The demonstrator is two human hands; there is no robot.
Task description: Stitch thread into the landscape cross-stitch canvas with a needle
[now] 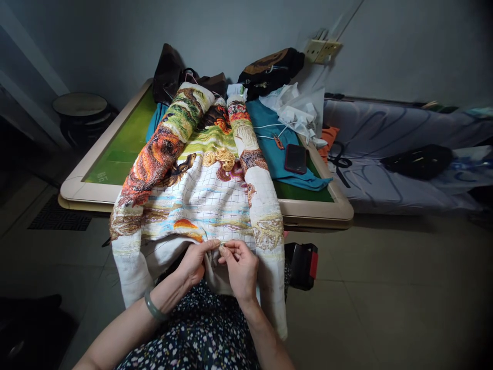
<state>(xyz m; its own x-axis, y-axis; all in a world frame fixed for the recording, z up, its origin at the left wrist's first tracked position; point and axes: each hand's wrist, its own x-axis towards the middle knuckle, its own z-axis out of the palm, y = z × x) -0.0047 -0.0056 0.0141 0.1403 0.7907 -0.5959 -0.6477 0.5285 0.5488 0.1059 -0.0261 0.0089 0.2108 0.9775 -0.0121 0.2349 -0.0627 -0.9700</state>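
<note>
A large cross-stitch cloth (200, 192), printed with a grid and partly stitched, spreads from the table toward my lap, its two long sides rolled up. My left hand (196, 259) is closed on the cloth's near edge, thumb on top and fingers underneath. Right beside it, my right hand (241, 264) is closed in a pinch at the same edge; what lies between its fingertips is too small to make out. The fingertips of both hands nearly meet. A bundle of yellow thread (221, 158) rests on the cloth farther up.
The cloth lies over a pale-framed table (96, 192) with a green top. On a teal cloth (269, 136) to the right are a phone (296, 158) and white plastic bags (296, 110). Dark bags (269, 72) stand at the back. A black box (302, 264) is below, a stool (80, 105) left.
</note>
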